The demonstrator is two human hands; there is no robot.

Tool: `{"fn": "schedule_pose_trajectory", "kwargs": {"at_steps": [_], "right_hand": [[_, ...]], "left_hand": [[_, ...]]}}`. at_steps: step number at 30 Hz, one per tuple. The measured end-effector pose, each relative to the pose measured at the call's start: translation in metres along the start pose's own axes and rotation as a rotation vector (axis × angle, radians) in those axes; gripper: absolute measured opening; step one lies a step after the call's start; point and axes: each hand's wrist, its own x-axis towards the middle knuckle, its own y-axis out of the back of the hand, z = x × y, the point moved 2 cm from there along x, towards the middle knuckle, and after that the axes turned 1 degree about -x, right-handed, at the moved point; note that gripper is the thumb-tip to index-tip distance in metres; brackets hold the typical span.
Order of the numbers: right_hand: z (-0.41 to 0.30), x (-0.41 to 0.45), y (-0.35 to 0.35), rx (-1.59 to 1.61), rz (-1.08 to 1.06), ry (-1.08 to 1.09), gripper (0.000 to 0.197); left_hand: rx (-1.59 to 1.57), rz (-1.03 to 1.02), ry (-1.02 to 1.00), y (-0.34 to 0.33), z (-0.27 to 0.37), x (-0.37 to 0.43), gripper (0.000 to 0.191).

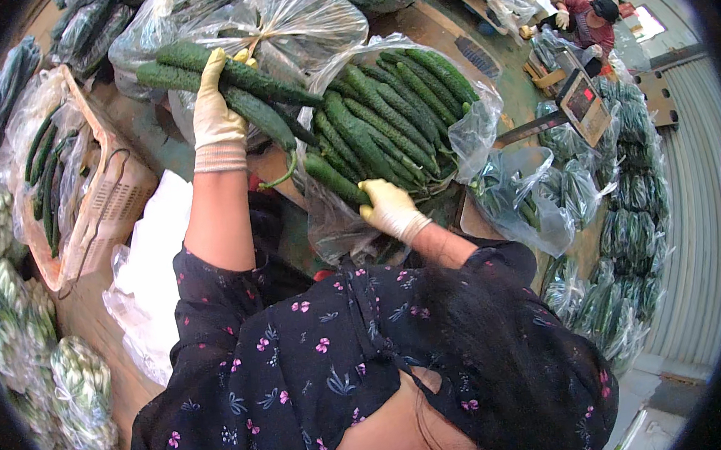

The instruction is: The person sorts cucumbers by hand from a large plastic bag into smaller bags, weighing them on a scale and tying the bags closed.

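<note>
My left hand [219,103], in a pale glove with a ribbed cuff, grips a bunch of dark green cucumbers [263,89] raised at the upper left; one has a curled stem. Right of it, an open clear plastic bag [482,132] holds many cucumbers [384,113] laid side by side. My right hand [392,209], gloved alike, has its fingers around the near end of a single cucumber [334,178] at the bag's near left side. That cucumber's far end points toward the bunch.
A plastic crate [104,196] with cucumbers stands left, white sheeting [154,283] beside it. Behind the bunch lies a tied clear bag [284,26]. A scale display [581,103] rises on the right, near bagged vegetables [630,225]. A person [588,24] sits at the far right.
</note>
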Motion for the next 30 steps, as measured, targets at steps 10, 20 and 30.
{"fn": "schedule_pose_trajectory", "kwargs": {"at_steps": [10, 20, 30], "right_hand": [[0.033, -0.008, 0.057, 0.489, -0.295, -0.091, 0.059], [0.081, -0.039, 0.100, 1.575, -0.363, -0.126, 0.067], [0.084, -0.026, 0.112, 1.833, -0.138, 0.043, 0.073]], "left_hand": [[-0.045, -0.116, 0.199, -0.019, -0.017, -0.017, 0.029], [-0.182, -0.272, 0.282, -0.033, -0.028, -0.025, 0.038], [0.355, -0.471, 0.502, -0.052, -0.090, -0.070, 0.043]]}}
